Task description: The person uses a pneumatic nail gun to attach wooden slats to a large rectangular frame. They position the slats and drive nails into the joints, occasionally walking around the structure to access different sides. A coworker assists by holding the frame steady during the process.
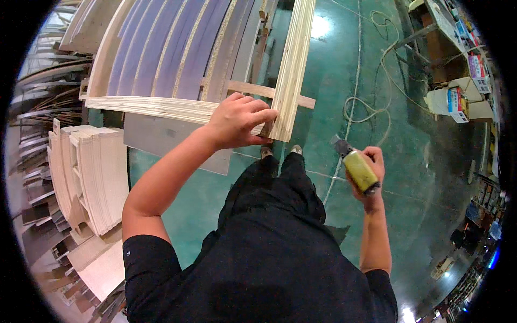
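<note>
My left hand (pixel 242 121) is closed over the corner where two layered plywood edges meet. Its thumb is low at the end face and its fingers curl over the top. One stack of plywood strips (pixel 156 106) runs off to the left from it; another long plywood stack (pixel 289 75) stretches away from me. My right hand (pixel 371 167) is wrapped round a yellow-green hand tool (pixel 360 171) with a narrow grey metal head. The tool is held in the air over the floor, apart from the wood, its head pointing up and left. Its exact kind cannot be made out.
Curved purple-grey panels (pixel 177 48) lie beyond the left strips. A crossing wooden batten (pixel 258 90) supports the long stack. Stacked pale wooden parts (pixel 97 172) stand at left. A loose hose (pixel 383 59) coils on the green floor; a white bucket (pixel 439 101) stands beside a bench at right.
</note>
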{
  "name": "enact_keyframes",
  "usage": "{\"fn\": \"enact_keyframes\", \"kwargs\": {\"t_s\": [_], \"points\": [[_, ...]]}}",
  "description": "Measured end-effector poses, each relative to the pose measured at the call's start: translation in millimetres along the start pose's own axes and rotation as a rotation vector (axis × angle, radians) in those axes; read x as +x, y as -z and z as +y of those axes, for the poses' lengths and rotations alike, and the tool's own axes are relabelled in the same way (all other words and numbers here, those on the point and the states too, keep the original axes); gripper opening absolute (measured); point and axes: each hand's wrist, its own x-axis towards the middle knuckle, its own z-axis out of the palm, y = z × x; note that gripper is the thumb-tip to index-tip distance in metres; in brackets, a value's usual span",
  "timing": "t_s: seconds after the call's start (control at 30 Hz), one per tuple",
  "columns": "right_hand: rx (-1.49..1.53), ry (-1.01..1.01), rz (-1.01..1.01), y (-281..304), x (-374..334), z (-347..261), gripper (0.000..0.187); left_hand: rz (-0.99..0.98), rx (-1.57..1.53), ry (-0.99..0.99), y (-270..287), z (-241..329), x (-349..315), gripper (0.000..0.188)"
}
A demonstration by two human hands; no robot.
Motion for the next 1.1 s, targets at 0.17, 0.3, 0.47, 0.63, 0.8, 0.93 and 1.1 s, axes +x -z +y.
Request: {"fn": "enact_keyframes", "kwargs": {"t_s": [0.17,0.3,0.47,0.63,0.8,0.93,1.1], "points": [[0.140,0.247,-0.116,-4,-21,25,0.054,-0.140,-0.089,-0.029,21,-8,8,0.055],[0.450,0.224,-0.033,-30,-48,6,0.058,-0.275,-0.074,-0.172,50,-35,33,0.036],[0.435,0.079,-0.119,-67,-70,-20,0.059,-0.271,-0.029,-0.441,52,-69,60,0.056],[-0.021,0.028,0.071,-140,-92,-39,0.044,-0.389,-0.175,-0.553,48,-95,87,0.069],[-0.290,-0.053,0.186,-204,-94,-64,0.035,-0.268,-0.122,-0.720,34,-95,90,0.064],[-0.317,-0.164,0.245,-225,-82,-72,0.039,-0.352,-0.244,-0.755,24,-105,98,0.062],[-0.280,-0.187,0.252,-235,-85,-61,0.045,-0.322,-0.221,-0.747,17,-107,97,0.059]]}}
